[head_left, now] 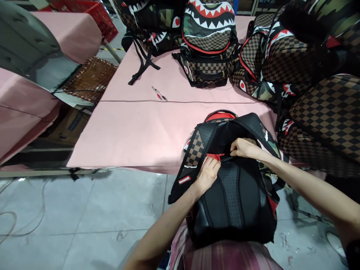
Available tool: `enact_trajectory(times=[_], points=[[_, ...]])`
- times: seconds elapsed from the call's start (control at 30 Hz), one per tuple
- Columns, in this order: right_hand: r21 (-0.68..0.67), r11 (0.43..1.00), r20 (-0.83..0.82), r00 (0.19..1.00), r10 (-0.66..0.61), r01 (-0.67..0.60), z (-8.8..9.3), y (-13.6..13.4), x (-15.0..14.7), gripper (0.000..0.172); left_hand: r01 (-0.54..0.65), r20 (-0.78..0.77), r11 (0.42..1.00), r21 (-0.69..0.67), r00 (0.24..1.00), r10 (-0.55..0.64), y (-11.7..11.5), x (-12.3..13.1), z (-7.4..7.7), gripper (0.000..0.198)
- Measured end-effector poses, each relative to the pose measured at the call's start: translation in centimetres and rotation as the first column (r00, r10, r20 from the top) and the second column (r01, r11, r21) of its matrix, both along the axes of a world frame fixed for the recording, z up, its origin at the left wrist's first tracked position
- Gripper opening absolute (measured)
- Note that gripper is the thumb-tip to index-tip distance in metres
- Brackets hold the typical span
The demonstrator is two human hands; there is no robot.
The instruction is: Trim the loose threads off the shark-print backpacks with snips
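Pink sheeting covers the worktable point(135, 127), whose near edge meets a black backpack point(250, 195) with checkered shoulder straps. The backpack lies tilted with its padded back panel facing up and toward the wearer; its long axis runs near to far, the bottom on the wearer's lap and the top pointing to the far side, over the table. To the right sits a brown-and-black checkered backpack point(332, 112), and at the far side a shark-mouth backpack point(209, 41) stands facing the wearer. The left hand point(208, 174) is mostly closed, its fingers curled over the left end of a red-lined opening point(214, 156) in the held backpack. The right hand point(244, 148) is bent and nearly closed, thumb and fingertips pinching the opening's right part. Slim pens point(159, 94) lie left of the shark-mouth backpack, on the tabletop.
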State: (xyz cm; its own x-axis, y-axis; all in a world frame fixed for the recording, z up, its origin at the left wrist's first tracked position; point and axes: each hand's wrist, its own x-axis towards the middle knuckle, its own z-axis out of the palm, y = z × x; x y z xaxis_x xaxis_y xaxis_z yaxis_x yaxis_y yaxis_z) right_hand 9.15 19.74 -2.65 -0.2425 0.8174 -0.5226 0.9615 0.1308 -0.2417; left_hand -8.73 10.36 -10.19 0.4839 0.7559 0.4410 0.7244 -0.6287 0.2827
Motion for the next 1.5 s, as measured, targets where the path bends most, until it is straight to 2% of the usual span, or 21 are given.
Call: enact_trajectory(times=[0.17,0.3,0.37,0.43,0.53,0.63,0.7,0.73,0.83,0.97,1.1,1.23,1.27,1.33,1.4,1.5], points=[[-0.056,0.998,-0.092,0.995,-0.036,0.031,-0.4,0.4,-0.1,0.006,-0.012,0.012,1.0,-0.012,1.0,0.012,0.1,0.1,-0.1,0.012],[-0.074,0.993,-0.27,0.957,-0.106,0.089,-0.7,0.3,0.4,0.023,-0.021,0.018,0.999,-0.04,1.0,0.021,0.0,0.2,0.3,0.015],[-0.098,0.985,-0.397,0.902,-0.171,0.144,-0.8,0.0,1.1,0.028,-0.038,-0.001,0.996,-0.078,0.999,0.038,0.0,0.2,0.8,0.016],[-0.124,0.969,-0.54,0.805,-0.246,0.213,-1.0,-0.4,1.8,0.028,-0.072,-0.041,0.986,-0.151,0.997,0.066,0.5,0.2,1.6,0.019],[-0.112,0.933,-0.681,0.658,-0.322,0.341,-1.2,-1.0,2.4,0.03,-0.146,-0.137,0.924,-0.353,0.985,0.103,2.4,0.4,3.3,0.026],[-0.12,0.9,-0.702,0.606,-0.375,0.418,-1.6,-1.3,2.4,0.031,-0.181,-0.23,0.77,-0.611,0.972,0.046,5.6,0.9,4.7,0.031],[-0.145,0.894,-0.692,0.602,-0.398,0.424,-1.7,-1.2,2.4,0.031,-0.165,-0.239,0.676,-0.718,0.971,-0.017,7.5,1.4,4.9,0.027],[-0.154,0.893,-0.69,0.601,-0.404,0.424,-1.8,-1.2,2.3,0.031,-0.157,-0.233,0.651,-0.743,0.972,-0.031,8.2,1.6,4.9,0.023],[-0.168,0.89,-0.694,0.59,-0.412,0.425,-1.9,-1.0,2.4,0.032,-0.164,-0.215,0.654,-0.739,0.977,0.002,8.7,2.5,4.2,0.013],[-0.173,0.89,-0.707,0.576,-0.41,0.422,-1.9,-1.1,2.4,0.032,-0.148,-0.129,0.682,-0.716,0.988,0.079,7.5,2.9,3.6,0.012],[-0.196,0.877,-0.72,0.543,-0.433,0.438,-1.5,-1.4,2.7,0.031,-0.128,0.011,0.686,-0.716,0.981,0.195,7.1,1.9,4.3,0.023],[-0.201,0.86,-0.729,0.515,-0.451,0.469,-1.6,-1.4,2.9,0.032,0.079,0.238,0.644,-0.761,0.957,0.163,7.8,1.5,5.6,0.039],[-0.201,0.854,-0.733,0.505,-0.456,0.479,-1.7,-1.3,3.0,0.032,0.072,0.234,0.621,-0.78,0.955,0.183,8.1,1.8,5.9,0.046],[-0.208,0.832,-0.746,0.466,-0.475,0.514,-2.0,-1.3,3.0,0.034,-0.051,0.11,0.57,-0.82,0.963,0.245,8.7,3.0,6.1,0.051],[-0.23,0.802,-0.759,0.414,-0.502,0.552,-2.3,-1.2,2.9,0.038,-0.204,-0.065,0.527,-0.825,0.961,0.27,9.3,4.4,6.1,0.04],[-0.258,0.776,-0.755,0.381,-0.533,0.575,-2.6,-1.3,2.8,0.043,-0.228,-0.139,0.502,-0.834,0.968,0.21,9.8,6.1,5.7,0.023]])
